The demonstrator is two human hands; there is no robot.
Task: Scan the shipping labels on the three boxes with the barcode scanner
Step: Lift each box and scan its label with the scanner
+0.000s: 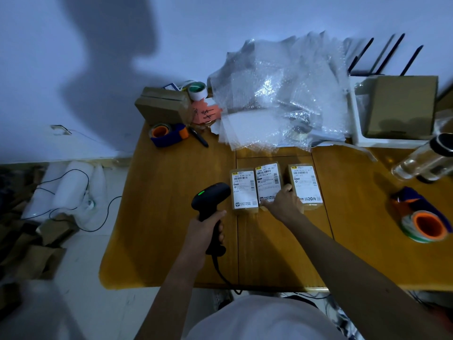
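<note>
Three small cardboard boxes with white shipping labels lie side by side on the wooden table [171, 241]: the left box [244, 190], the middle box [268, 184] and the right box [305, 185]. My left hand [206, 231] grips the handle of a black barcode scanner [210, 197], whose green light is lit and whose head points toward the left box. My right hand [284, 202] rests on the near right corner of the middle box, fingers spread against it and touching the right box's edge.
Bubble wrap [282, 94] is piled at the back of the table. Tape dispensers sit at the back left [168, 134] and near right [424, 222]. A brown box [161, 106], a white tray holding a carton [402, 106] and a clear bottle [424, 160] stand around.
</note>
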